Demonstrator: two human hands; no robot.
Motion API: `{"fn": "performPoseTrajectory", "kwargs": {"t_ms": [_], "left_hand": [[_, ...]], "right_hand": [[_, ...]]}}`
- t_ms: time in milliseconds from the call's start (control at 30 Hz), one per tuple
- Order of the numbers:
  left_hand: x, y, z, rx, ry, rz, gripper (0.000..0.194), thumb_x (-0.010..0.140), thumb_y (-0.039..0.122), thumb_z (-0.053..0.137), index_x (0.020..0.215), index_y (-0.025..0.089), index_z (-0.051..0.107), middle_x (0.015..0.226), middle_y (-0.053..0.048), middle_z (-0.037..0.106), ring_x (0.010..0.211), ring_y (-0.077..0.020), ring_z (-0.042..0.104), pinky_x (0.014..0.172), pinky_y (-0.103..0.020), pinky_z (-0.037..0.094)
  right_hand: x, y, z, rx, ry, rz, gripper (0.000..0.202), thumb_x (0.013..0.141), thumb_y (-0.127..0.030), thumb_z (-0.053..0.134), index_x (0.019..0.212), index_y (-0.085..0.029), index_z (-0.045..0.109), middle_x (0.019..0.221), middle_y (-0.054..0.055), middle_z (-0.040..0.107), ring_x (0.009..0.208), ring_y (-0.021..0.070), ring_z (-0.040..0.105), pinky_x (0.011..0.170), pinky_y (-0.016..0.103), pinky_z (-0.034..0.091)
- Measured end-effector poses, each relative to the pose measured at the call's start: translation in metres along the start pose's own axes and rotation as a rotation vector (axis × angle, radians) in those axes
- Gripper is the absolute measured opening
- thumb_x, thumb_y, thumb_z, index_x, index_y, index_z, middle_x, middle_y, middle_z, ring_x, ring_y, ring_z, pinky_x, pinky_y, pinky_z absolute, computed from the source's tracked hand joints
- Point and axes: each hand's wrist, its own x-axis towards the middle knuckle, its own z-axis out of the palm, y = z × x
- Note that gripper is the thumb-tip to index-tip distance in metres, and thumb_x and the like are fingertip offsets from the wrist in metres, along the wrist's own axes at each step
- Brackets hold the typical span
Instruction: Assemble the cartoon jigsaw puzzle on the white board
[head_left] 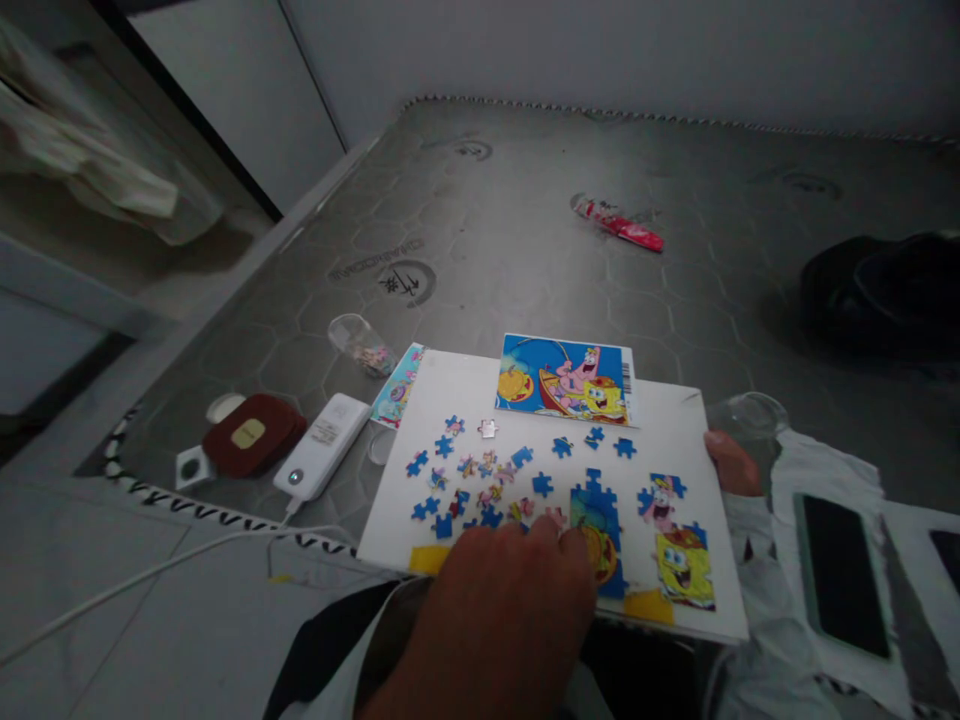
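My left hand [510, 600] reaches over the near edge of a white board [457, 375], its fingers curled down among the jigsaw pieces; its fingertips and whatever they hold are hidden. A pink puzzle piece [555, 515] shows just beyond its knuckles. Beside it, several joined pieces form a blue section with a burger [596, 535]. My right hand [731, 465] grips the board's right edge. Near that edge lie a joined yellow cartoon face [684, 567] and a pink figure section [661, 500]. Loose blue pieces [541, 484] are scattered over the middle and left. A picture card [564, 380] rests along the far edge.
Left of the board are a clear cup holding pieces [362, 345], a white power bank [322, 447] with a cable, and a brown case [253, 434]. At right lie a phone [841, 575] and a clear cup [754, 412]. A red wrapper [619, 225] lies farther back.
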Motion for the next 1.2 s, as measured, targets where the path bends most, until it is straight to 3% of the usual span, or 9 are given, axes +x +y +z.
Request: {"fn": "performPoseTrajectory", "kwargs": {"t_ms": [167,333,500,667,833,1200], "left_hand": [[-0.001,-0.003,0.001,-0.005,0.009,-0.107,0.035,0.097,0.009,0.046,0.122,0.021,0.068,0.118,-0.014,0.076,0.096,-0.0321,0.077,0.078,-0.051,0.064],[0.002,-0.004,0.003,0.006,-0.016,-0.077,0.043,0.095,0.006,0.042,0.13,0.017,0.064,0.112,-0.017,0.078,0.096,-0.0358,0.077,0.076,-0.054,0.064],[0.005,-0.003,0.009,0.002,-0.009,-0.021,0.034,0.093,0.004,0.043,0.11,0.016,0.07,0.112,-0.016,0.076,0.097,-0.0342,0.076,0.078,-0.053,0.063],[0.008,-0.005,0.012,0.019,-0.011,-0.045,0.036,0.091,0.0,0.043,0.105,0.017,0.072,0.106,-0.014,0.077,0.094,-0.0319,0.076,0.073,-0.046,0.061],[0.012,-0.008,0.02,0.023,0.107,-0.038,0.036,0.086,0.001,0.052,0.111,0.018,0.073,0.095,-0.012,0.077,0.079,-0.0239,0.074,0.067,-0.032,0.058],[0.013,-0.009,0.028,-0.002,0.156,-0.061,0.033,0.088,0.006,0.055,0.111,0.021,0.073,0.09,-0.009,0.077,0.075,-0.023,0.073,0.065,-0.032,0.055]], "right_hand": [[-0.003,-0.002,0.005,0.035,0.016,0.019,0.04,0.062,-0.051,0.079,0.063,-0.022,0.053,0.047,-0.008,0.045,0.042,0.007,0.036,0.04,0.022,0.025],[-0.003,-0.002,0.005,0.053,0.018,0.018,0.043,0.06,-0.054,0.082,0.062,-0.021,0.054,0.048,-0.007,0.045,0.044,0.0071,0.038,0.041,0.023,0.026],[-0.004,-0.003,0.006,0.063,0.004,0.009,0.047,0.06,-0.055,0.083,0.061,-0.022,0.05,0.048,-0.008,0.044,0.044,0.007,0.034,0.042,0.023,0.024],[-0.004,0.0,0.009,0.079,-0.004,0.007,0.049,0.062,-0.057,0.082,0.06,-0.022,0.049,0.047,-0.008,0.042,0.045,0.0074,0.034,0.043,0.023,0.023],[-0.005,0.003,0.01,0.096,0.007,0.014,0.051,0.062,-0.057,0.083,0.06,-0.022,0.046,0.048,-0.009,0.04,0.045,0.0068,0.032,0.043,0.023,0.024],[-0.004,0.003,0.005,0.043,0.009,0.022,0.047,0.065,-0.057,0.079,0.06,-0.022,0.047,0.049,-0.007,0.043,0.046,0.0079,0.036,0.043,0.022,0.027]]}}
